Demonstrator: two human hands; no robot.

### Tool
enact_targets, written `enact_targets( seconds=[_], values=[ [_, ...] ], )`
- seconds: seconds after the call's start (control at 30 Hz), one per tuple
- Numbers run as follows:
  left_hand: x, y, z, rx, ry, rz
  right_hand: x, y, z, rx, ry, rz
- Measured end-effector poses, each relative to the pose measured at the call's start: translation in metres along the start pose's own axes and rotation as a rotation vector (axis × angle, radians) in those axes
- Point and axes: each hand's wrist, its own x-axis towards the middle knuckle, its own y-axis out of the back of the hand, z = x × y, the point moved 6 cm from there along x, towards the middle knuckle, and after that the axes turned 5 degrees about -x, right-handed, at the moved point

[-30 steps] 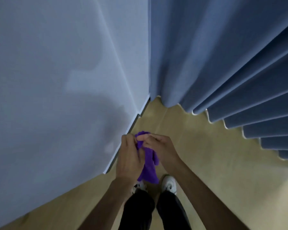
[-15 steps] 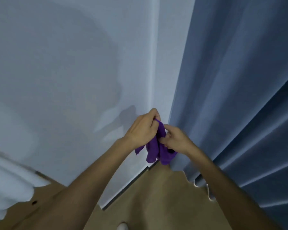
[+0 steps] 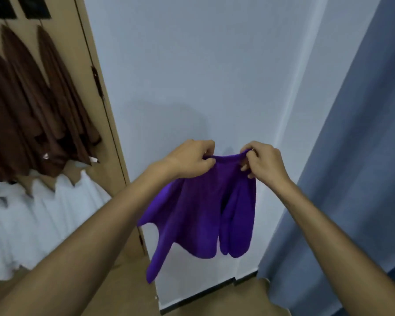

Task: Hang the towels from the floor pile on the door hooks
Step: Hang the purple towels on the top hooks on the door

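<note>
We hold a purple towel (image 3: 198, 215) up in the air in front of the pale wall (image 3: 203, 76), stretched out between our two hands. Our left hand (image 3: 189, 159) has its fingers curled round one end of the towel's top edge, and our right hand (image 3: 263, 163) pinches the other end, fingers bent over the cloth. The top edge runs in a short, gathered band between the two hands, and the rest of the towel hangs down below in loose folds, with one long corner trailing lowest on the left side. The towel touches neither the wall nor the floor (image 3: 214, 304).

To the left of the towel stands a tan door (image 3: 105, 124), its hinged edge meeting the wall. Brown towels (image 3: 32, 106) hang on the door's upper part, side by side, from dark hooks (image 3: 35, 6) at the top edge of the view. Below the brown ones, white towels (image 3: 32, 220) hang across the door's lower part, overlapped at their top by the brown tips.

To the right of the wall a blue curtain (image 3: 351, 179) falls in long folds to the floor, its hem just above the tan boards at the bottom right.
</note>
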Motion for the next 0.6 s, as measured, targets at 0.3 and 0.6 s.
enact_targets(
  seconds=[0.3, 0.6],
  values=[
    [-0.075, 0.076, -0.042, -0.072, 0.144, -0.06, -0.016, -0.051, -0.136, 0.401, 0.159, -0.168],
    [-0.153, 0.156, -0.109, -0.222, 0.203, 0.146, -0.048, -0.122, -0.212, -0.03, 0.336, -0.295]
  ],
)
